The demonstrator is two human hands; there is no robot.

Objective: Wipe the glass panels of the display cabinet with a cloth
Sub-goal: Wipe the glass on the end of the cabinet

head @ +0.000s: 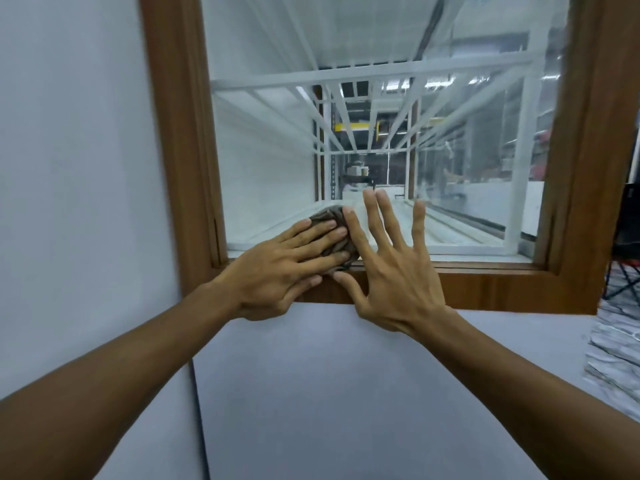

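Observation:
A glass panel (277, 140) sits in a brown wooden frame (180, 133) on a pale cabinet front. A crumpled grey-brown cloth (330, 216) lies against the lower left corner of the glass. My left hand (277, 268) presses on the cloth with straight fingers laid flat across it. My right hand (391, 265) is spread flat beside it, fingers straight and fanned on the glass, its forefinger touching the cloth's right edge and its thumb on the lower frame rail. Most of the cloth is hidden under my left fingers.
White metal racking (374, 109) shows through the glass. The pale cabinet surface (69, 168) fills the left and bottom. At the right edge stand a dark folding chair (623, 271) and a grey marbled surface (616, 355).

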